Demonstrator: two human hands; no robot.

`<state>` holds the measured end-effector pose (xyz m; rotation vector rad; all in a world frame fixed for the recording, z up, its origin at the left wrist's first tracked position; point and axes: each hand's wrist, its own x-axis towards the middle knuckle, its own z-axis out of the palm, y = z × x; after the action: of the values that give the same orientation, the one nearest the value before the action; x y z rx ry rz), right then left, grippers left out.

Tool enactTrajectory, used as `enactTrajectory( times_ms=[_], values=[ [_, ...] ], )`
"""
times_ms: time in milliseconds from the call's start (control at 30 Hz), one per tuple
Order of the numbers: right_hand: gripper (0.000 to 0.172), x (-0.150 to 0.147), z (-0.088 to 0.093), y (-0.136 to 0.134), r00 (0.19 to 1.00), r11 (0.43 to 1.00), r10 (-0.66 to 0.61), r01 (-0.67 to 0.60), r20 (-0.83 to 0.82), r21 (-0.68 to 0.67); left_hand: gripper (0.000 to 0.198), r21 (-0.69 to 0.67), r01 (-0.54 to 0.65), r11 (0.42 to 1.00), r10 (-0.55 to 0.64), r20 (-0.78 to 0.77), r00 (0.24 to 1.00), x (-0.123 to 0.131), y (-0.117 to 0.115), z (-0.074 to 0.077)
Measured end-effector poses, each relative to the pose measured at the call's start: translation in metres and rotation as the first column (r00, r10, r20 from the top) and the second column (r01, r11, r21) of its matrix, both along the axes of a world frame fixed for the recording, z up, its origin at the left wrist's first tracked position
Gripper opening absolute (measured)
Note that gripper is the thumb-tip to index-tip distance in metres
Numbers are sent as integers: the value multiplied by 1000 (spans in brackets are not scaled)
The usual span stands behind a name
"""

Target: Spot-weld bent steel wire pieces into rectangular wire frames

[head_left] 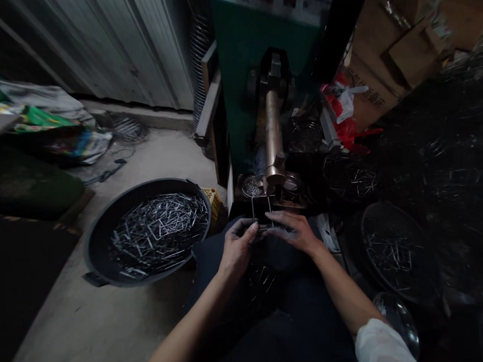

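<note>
In front of my lap, both hands grip a thin bent metal rod (253,208), its two straight prongs pointing away from me. My left hand (235,244) pinches it on the left, thumb on top. On the right side, the fingers of my right hand (299,232) are closed around it; a further thin rod end shows below them. The prong tips reach the lower end of a thick copper-coloured arm (273,132) on a green machine (235,60); whether they touch cannot be told. More bent metal rods (263,282) lie dimly visible on my lap.
At left, a large dark basin (93,228) holds many bent rods, beside a yellow crate (214,205). Another dark basin (369,211) with rods stands right, a shiny bowl (407,323) below it. A small dish of metal bits (251,186) sits by the machine. Cardboard boxes (372,76) lie behind.
</note>
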<state>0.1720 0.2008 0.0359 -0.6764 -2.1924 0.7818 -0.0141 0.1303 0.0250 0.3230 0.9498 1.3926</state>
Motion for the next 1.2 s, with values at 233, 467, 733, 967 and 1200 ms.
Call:
enactTrajectory(
  times_ms=[233, 467, 733, 967, 1200],
  values=[
    [44, 1, -2, 11, 999, 994, -13, 17, 33, -106, 35, 6, 41, 999, -39, -226, 973, -10, 7, -5],
    [27, -2, -2, 40, 971, 941, -232, 210, -56, -264, 39, 53, -7, 999, 21, -282, 959, -15, 52, 12],
    [25, -13, 6, 54, 944, 891, -302, 230, -133, -392, 41, 63, -44, 997, 57, -226, 972, -16, 80, 19],
    [26, -19, 6, 60, 935, 884, -314, 224, -167, -409, 40, 43, -68, 997, 74, -179, 981, -20, 93, 15],
    [30, -6, 1, 54, 925, 867, -345, 249, -159, -432, 38, 98, -106, 990, 126, -234, 964, -12, 88, 14]
  ],
)
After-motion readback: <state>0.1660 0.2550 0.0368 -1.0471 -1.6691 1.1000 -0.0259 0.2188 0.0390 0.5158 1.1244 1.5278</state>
